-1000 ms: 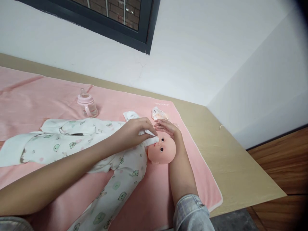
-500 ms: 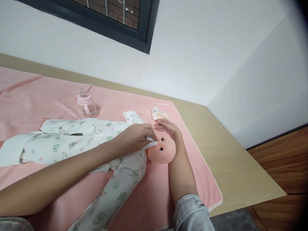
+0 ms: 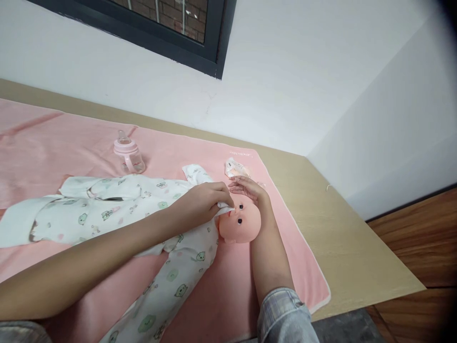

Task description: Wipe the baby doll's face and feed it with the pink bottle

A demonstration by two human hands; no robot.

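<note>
A baby doll (image 3: 246, 227) lies on its back, its bald head to the right, in a white sleepsuit (image 3: 193, 247) with green animal prints. My left hand (image 3: 203, 202) reaches across the doll's chest, closed in a pinch on a small white cloth (image 3: 224, 208). One end of that cloth touches the doll's face beside the nose and mouth. Curved round the far side of the head is my right hand (image 3: 247, 186), fingers stretched out and holding nothing; its forearm runs along the crown. I cannot tell whether the palm presses on the head.
A pink blanket (image 3: 285, 247) is spread under the doll on a wooden tabletop (image 3: 332, 238). Behind the doll's legs stands a baby bottle (image 3: 129, 153) with a pink collar and handle. A clear plastic wrapper (image 3: 235, 167) lies just beyond my right hand. A wall and window frame (image 3: 218, 57) rise behind.
My left hand has shifted very slightly at the doll's face, with the cloth still pinched. A little more of the doll's mouth shows below the cloth. My right hand stays in place.
</note>
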